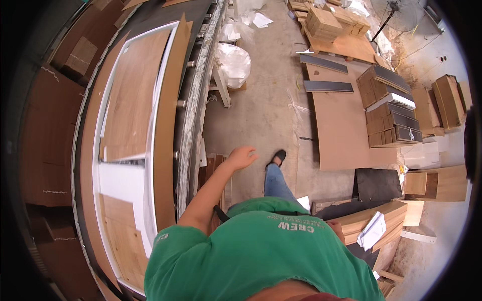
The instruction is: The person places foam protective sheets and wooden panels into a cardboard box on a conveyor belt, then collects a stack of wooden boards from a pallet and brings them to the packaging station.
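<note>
- Green T-shirt (266,261) fills the lower middle, nearest the camera; beyond its hem a leg in jeans (279,184) ends in a black shoe (280,156) on the concrete floor (271,110).
- Left hand (243,157) reaches forward over the aisle, fingers loose and slightly bent, with nothing in its grasp; it is well apart from the carton.
- Right hand (335,228) is mostly hidden by the shirt, beside a stack of boards (371,218); one cannot tell whether it grips anything.
- Bare floor runs ahead as a walkway, bounded on the left by the worn conveyor rail (191,120) and on the right by a flat cardboard sheet (336,135).
- Near the rail, a wrapped white bundle (233,65) narrows the aisle farther on.
- Two dark strips (329,87) lie across the sheet's left part, and stacked boxes (384,123) stand on its right; a black panel (377,184) lies nearer the person.
- White papers (371,232) rest on the boards, whose long axis slants up toward the right.
- On the conveyor, left of the person, the uncovered carton (168,125) holds wood-grain panels (135,100) and white lining (123,180); its long axis runs along the rail, the far end leaning slightly right.
</note>
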`<state>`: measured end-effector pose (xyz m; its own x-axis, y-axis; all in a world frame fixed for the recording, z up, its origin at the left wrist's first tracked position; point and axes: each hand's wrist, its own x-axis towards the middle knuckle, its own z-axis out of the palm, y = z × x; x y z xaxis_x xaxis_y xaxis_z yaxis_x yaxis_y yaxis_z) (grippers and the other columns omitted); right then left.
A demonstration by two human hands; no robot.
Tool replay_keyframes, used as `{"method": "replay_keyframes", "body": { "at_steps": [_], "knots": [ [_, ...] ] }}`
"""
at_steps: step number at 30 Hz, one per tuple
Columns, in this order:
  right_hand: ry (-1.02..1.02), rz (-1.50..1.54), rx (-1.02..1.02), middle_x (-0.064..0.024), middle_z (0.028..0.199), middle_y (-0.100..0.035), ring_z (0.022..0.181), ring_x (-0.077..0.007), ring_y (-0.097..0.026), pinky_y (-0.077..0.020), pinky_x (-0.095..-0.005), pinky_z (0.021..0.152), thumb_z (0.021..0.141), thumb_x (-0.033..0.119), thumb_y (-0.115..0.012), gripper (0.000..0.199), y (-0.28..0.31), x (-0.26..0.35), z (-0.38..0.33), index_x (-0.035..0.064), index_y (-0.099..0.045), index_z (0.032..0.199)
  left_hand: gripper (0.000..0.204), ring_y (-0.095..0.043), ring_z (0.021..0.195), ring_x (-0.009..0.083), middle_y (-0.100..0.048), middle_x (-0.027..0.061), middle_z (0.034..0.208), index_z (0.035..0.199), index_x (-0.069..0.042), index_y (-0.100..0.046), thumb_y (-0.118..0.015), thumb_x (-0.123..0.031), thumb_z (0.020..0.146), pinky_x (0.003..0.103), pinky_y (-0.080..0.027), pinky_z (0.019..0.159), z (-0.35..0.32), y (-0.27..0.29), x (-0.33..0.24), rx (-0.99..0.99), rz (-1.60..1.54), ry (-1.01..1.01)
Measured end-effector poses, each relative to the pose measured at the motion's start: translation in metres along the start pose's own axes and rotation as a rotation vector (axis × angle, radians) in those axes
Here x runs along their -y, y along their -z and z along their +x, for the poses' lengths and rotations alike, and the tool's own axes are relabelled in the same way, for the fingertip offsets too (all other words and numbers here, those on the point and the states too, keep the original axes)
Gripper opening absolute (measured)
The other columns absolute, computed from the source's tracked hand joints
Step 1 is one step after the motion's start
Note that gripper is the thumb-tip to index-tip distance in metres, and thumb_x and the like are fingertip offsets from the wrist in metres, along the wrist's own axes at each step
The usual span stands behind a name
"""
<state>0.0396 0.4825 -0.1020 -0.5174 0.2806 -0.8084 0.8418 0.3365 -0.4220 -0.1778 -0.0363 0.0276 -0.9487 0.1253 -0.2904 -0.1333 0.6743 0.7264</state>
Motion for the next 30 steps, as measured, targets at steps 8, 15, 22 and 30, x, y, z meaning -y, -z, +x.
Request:
{"method": "replay_keyframes", "body": {
  "at_steps": [8,15,22,30],
  "knots": [
    [0.41,-0.963,0.157,-0.0184,0.063,-0.059,0.057,-0.0319,-0.059,-0.0448,-0.0436,0.052,0.076,0.018,-0.05,0.021,0.078,0.107,0.209,0.0002,-0.061,0.074,0.035,-0.06,0.091,0.0266,-0.064,0.0164,0.097,0.102,-0.002,-0.062,-0.06,-0.03,0.081,0.035,-0.046,0.079,0.201,0.01,0.013,0.191,-0.013,0.165],
    [0.703,-0.327,-0.017,-0.0066,0.076,-0.063,0.062,-0.0119,-0.057,-0.0469,-0.0265,0.058,0.085,0.016,-0.057,0.023,0.048,0.49,0.284,-0.0014,-0.061,0.099,0.019,-0.059,0.072,0.03,-0.06,0.0167,0.077,0.084,-0.004,-0.061,-0.05,-0.019,0.08,0.037,-0.045,0.067,0.4,0.105,0.046,-0.244,0.015,0.211],
    [0.562,-0.426,-0.163,-0.0066,0.074,-0.064,0.066,-0.0129,-0.058,-0.0479,-0.0288,0.061,0.089,0.022,-0.053,0.022,0.041,0.63,0.322,0.0042,-0.064,0.097,0.017,-0.058,0.091,0.0352,-0.062,0.0197,0.088,0.083,-0.003,-0.063,-0.057,-0.013,0.07,0.043,-0.045,0.084,0.587,0.113,0.214,-0.36,0.329,0.341],
    [0.082,-0.816,0.081,-0.0135,0.087,-0.065,0.082,-0.0241,-0.063,-0.0493,-0.0349,0.075,0.081,0.033,-0.058,0.032,0.026,0.697,0.288,0.0089,-0.064,0.099,0.051,-0.048,0.114,0.0333,-0.048,0.0225,0.123,0.119,0.003,-0.047,-0.061,-0.021,0.077,0.037,-0.039,0.096,0.673,0.126,0.262,0.154,0.216,0.716]
  ]
}}
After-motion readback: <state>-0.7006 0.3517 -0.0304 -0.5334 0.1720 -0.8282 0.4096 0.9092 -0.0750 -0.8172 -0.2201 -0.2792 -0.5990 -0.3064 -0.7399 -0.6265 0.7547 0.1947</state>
